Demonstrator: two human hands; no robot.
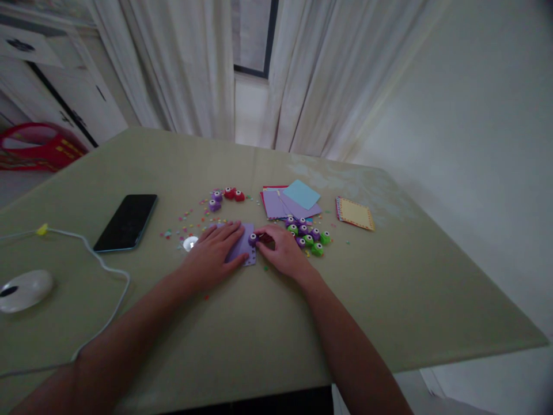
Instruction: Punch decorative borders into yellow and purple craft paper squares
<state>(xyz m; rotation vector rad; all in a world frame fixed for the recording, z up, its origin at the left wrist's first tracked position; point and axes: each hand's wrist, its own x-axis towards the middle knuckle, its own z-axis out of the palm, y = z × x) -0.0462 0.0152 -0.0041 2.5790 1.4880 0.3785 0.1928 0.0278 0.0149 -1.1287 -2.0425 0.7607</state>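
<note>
My left hand [215, 252] lies flat with fingers spread on a small purple paper sheet [243, 246] in the middle of the table [242, 323]. My right hand [283, 249] is curled around a small purple paper punch [253, 238] at the sheet's right edge. Just right of that hand sits a cluster of several green and purple punches [307, 233]. Red and purple punches [226, 196] lie a little farther back.
A stack of purple, blue and red paper squares [290, 200] and a yellow bordered card [355, 213] lie behind. A black phone [127, 222], a white mouse [25, 289] with cable, and a small white disc [190, 243] sit left. Confetti bits are scattered around.
</note>
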